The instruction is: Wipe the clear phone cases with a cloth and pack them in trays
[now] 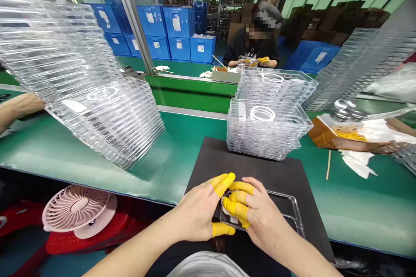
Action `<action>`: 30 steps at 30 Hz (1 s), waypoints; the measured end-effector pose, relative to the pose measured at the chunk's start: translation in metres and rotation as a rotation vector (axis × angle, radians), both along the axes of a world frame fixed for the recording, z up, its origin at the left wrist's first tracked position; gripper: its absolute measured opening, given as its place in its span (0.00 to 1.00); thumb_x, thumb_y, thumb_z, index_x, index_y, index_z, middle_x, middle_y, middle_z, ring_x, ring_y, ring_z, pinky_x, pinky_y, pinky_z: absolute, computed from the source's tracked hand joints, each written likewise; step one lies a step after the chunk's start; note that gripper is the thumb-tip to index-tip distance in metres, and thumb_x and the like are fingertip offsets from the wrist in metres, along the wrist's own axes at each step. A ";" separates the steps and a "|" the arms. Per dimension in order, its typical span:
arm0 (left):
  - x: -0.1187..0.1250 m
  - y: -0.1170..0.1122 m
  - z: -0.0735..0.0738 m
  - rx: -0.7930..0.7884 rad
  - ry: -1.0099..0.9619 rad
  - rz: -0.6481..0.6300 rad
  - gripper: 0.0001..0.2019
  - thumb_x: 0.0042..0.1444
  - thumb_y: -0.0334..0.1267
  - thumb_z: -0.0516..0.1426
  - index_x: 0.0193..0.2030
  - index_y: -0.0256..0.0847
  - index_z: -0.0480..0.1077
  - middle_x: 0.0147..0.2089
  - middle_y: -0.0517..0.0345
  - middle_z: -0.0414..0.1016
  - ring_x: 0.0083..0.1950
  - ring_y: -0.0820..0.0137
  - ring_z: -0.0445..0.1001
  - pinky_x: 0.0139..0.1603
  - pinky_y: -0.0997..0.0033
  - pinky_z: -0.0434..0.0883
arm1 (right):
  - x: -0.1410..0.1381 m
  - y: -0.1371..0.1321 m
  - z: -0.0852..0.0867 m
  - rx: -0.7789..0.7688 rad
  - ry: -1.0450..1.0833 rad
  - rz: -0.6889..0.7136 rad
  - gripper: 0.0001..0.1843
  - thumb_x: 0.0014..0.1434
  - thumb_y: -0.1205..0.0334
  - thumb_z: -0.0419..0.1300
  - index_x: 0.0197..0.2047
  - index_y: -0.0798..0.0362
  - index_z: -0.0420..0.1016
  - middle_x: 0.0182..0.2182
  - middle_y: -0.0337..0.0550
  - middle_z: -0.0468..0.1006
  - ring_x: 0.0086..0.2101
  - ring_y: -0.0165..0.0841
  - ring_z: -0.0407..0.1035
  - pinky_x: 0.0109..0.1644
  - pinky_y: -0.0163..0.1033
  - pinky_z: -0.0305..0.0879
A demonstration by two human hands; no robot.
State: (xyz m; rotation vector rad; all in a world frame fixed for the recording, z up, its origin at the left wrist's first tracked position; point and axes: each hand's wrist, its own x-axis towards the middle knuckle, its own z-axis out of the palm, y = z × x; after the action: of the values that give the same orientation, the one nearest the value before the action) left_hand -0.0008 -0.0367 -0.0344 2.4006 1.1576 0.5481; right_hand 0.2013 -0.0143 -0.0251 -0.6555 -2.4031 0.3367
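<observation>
Both my hands wear yellow finger cots and meet over a clear plastic tray (294, 212) on a black mat (211, 160). My left hand (198, 210) is at the tray's left end, fingers stretched and thumb well apart from them. Curled fingers of my right hand (260, 210) close over a small white and dark piece (226, 207) at the tray's left part. Most of that piece is hidden, so its kind cannot be told. The right part of the tray shows past my right hand.
Stacked clear trays (266, 134) stand behind the mat, and a tall leaning stack (107, 125) is at left. A cardboard box (321, 132), white cloth (359, 162) and thin stick (328, 164) lie right. A pink fan (79, 205) sits below the table edge. A co-worker (253, 47) sits opposite.
</observation>
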 end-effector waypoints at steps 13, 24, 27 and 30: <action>0.000 0.002 0.006 -0.085 0.014 0.016 0.53 0.48 0.48 0.68 0.71 0.43 0.38 0.68 0.42 0.59 0.68 0.52 0.60 0.65 0.53 0.64 | 0.054 -0.003 0.001 0.094 -0.164 0.059 0.22 0.56 0.75 0.53 0.48 0.42 0.74 0.37 0.34 0.78 0.47 0.35 0.65 0.64 0.49 0.47; 0.000 0.000 0.007 -0.058 0.027 0.010 0.50 0.49 0.45 0.68 0.70 0.45 0.40 0.68 0.44 0.60 0.68 0.54 0.61 0.65 0.51 0.65 | 0.035 -0.014 -0.002 0.090 -0.011 -0.155 0.17 0.62 0.73 0.52 0.45 0.46 0.77 0.35 0.36 0.78 0.44 0.35 0.67 0.61 0.49 0.50; 0.000 0.000 0.006 -0.066 0.028 0.012 0.50 0.49 0.44 0.68 0.71 0.46 0.40 0.68 0.45 0.60 0.68 0.54 0.61 0.65 0.52 0.65 | 0.038 -0.012 -0.002 0.096 0.001 -0.279 0.17 0.60 0.73 0.52 0.43 0.46 0.77 0.36 0.38 0.78 0.47 0.37 0.66 0.61 0.51 0.48; -0.001 0.001 0.004 -0.058 0.023 0.018 0.49 0.49 0.46 0.68 0.71 0.45 0.41 0.68 0.44 0.61 0.68 0.53 0.61 0.65 0.52 0.64 | 0.036 -0.011 0.001 0.068 -0.026 -0.165 0.18 0.59 0.74 0.52 0.45 0.46 0.75 0.36 0.37 0.78 0.45 0.35 0.67 0.62 0.49 0.49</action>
State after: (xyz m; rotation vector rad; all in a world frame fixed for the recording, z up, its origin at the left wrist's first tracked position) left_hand -0.0013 -0.0354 -0.0306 2.3553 1.1895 0.4871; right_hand 0.2373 -0.0253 -0.0241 -0.8252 -2.3543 0.1782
